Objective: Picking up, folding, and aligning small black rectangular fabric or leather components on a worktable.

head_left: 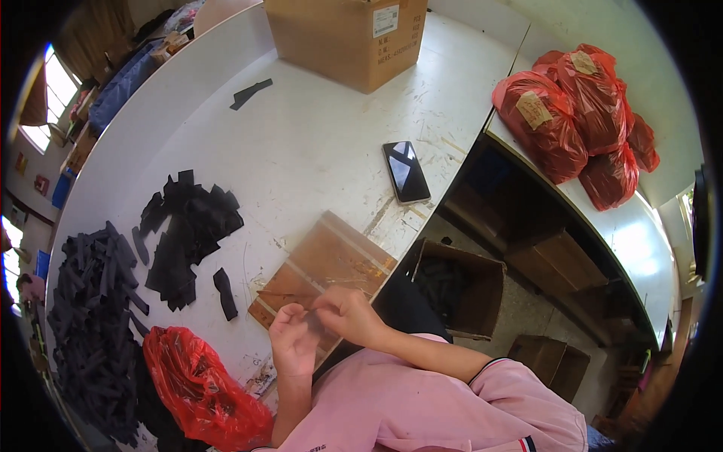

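My left hand [292,339] and my right hand [351,315] meet close to my body, over the near edge of a brown board with clear tape or film [331,252]. Between my pinched fingertips is a small dark strip [312,321], mostly covered by the fingers. A single black strip [225,294] lies on the table left of the board. Farther left spread flat black fabric pieces [188,233], and beside them a large heap of narrow dark strips [90,324].
A red plastic bag [199,388] lies left of my left forearm. On the white table [316,143] are a phone [407,172], a black scrap [251,93] and a carton [346,38]. Full red bags [580,113] sit at right; an open carton [482,290] stands below.
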Demonstrator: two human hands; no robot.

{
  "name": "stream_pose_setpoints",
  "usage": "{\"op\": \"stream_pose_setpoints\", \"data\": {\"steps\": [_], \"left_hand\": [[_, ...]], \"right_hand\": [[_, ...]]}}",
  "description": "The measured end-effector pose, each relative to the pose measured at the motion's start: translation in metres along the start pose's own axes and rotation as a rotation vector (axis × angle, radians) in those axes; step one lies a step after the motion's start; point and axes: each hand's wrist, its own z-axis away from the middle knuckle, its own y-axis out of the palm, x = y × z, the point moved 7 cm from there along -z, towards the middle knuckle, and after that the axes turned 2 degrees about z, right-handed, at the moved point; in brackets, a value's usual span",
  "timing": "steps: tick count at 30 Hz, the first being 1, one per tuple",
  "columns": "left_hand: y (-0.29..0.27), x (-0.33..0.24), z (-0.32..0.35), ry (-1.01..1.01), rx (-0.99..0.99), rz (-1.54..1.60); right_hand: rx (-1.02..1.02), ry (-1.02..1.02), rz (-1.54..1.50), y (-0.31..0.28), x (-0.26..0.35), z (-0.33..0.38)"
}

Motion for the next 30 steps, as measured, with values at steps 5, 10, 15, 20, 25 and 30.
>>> {"op": "stream_pose_setpoints", "data": {"steps": [5,10,15,20,25,30], "left_hand": [[-0.017,-0.01,0.0,0.118,-0.034,-0.347],[-0.017,-0.024,0.003,0.475,-0.205,-0.777],[-0.017,-0.023,0.006,0.45,-0.206,-0.547],[-0.01,-0.008,0.003,0.052,0.093,-0.06],[0.055,-0.015,0.036,-0.216,0.683,0.228],[0.029,-0.026,0.029,0.309,0.022,-0.536]], "right_hand": [[0.232,0.576,-0.756,0.025,-0.025,0.014],[0.288,0.737,-1.248,0.048,-0.024,0.026],[0.31,0.508,-0.761,0.04,-0.024,0.018],[0.222,0.46,-0.818,0.03,-0.022,0.016],[0.397,0.154,-0.771,0.014,0.03,0.02],[0.18,0.06,-0.597,-0.003,0.029,-0.002]]}}
